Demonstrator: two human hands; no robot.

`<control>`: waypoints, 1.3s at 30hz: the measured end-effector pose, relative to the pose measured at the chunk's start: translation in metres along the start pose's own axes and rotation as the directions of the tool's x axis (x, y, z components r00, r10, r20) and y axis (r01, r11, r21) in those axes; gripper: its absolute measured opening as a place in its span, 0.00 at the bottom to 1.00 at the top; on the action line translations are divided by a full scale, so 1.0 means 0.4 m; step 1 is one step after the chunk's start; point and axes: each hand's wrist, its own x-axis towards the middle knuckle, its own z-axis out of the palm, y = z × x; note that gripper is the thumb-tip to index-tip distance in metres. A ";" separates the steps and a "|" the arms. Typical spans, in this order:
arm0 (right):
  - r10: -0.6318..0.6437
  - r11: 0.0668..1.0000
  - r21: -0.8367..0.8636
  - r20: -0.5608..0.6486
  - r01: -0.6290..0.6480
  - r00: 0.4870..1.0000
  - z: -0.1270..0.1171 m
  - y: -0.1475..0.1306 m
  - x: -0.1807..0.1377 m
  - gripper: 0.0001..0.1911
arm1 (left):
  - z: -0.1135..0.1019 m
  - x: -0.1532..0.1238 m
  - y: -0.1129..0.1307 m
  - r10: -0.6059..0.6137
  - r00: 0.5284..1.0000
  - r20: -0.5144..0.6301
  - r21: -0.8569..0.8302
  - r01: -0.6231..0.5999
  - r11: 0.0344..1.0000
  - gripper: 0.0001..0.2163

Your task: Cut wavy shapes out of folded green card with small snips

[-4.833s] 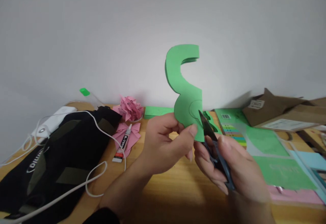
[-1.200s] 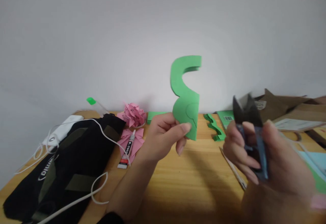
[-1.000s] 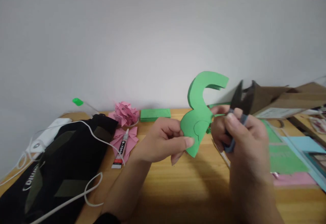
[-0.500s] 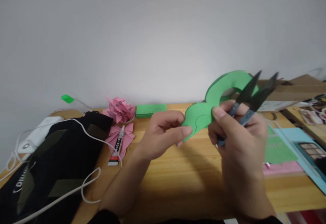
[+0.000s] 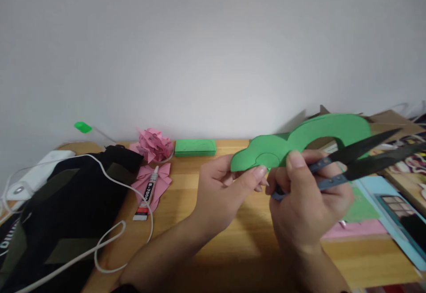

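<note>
My left hand (image 5: 226, 186) pinches the near end of a curved green paper cutout (image 5: 299, 142), which now lies almost level and points to the right, above the wooden table (image 5: 213, 222). A pencilled arc shows on its near end. My right hand (image 5: 306, 195) is closed round blue-handled snips (image 5: 353, 164). Their dark blades stand slightly apart and point right, just below the cutout's curve. The two hands touch at the fingertips.
A black bag (image 5: 60, 204) with a white cable (image 5: 109, 239) covers the left of the table. Pink paper flowers (image 5: 153, 144), a glue tube (image 5: 146, 191) and a green block (image 5: 195, 147) lie at the back. Coloured paper sheets (image 5: 362, 222) and brown cardboard (image 5: 389, 122) lie at right.
The cutout has swung from upright down to nearly level, pointing right. My right hand, which had drawn away with the snips, came back to the left hand and turned the blades rightwards.
</note>
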 end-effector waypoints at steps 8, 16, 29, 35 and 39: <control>-0.032 0.999 -0.009 -0.088 0.031 0.996 0.008 0.007 -0.007 0.06 | 0.002 -0.006 -0.014 -0.063 0.998 -0.030 -0.159 0.058 0.986 0.06; -0.038 0.994 -0.099 0.076 0.045 0.996 -0.002 0.017 0.001 0.09 | -0.010 -0.001 -0.018 0.012 0.990 -0.142 -0.036 -0.017 0.999 0.06; 0.316 0.947 -0.186 0.686 -0.263 0.655 -0.022 0.048 -0.006 0.20 | -0.058 0.039 0.036 0.153 0.924 -0.351 -0.086 -0.195 0.977 0.07; 0.384 0.891 -0.117 0.710 -0.438 0.591 -0.012 0.047 -0.021 0.22 | -0.043 0.028 0.015 0.084 0.962 -0.259 -0.115 -0.118 0.986 0.10; 0.446 0.857 -0.113 0.649 -0.502 0.616 -0.007 0.045 -0.019 0.23 | -0.039 0.024 0.009 0.089 0.956 -0.279 -0.064 -0.111 0.992 0.10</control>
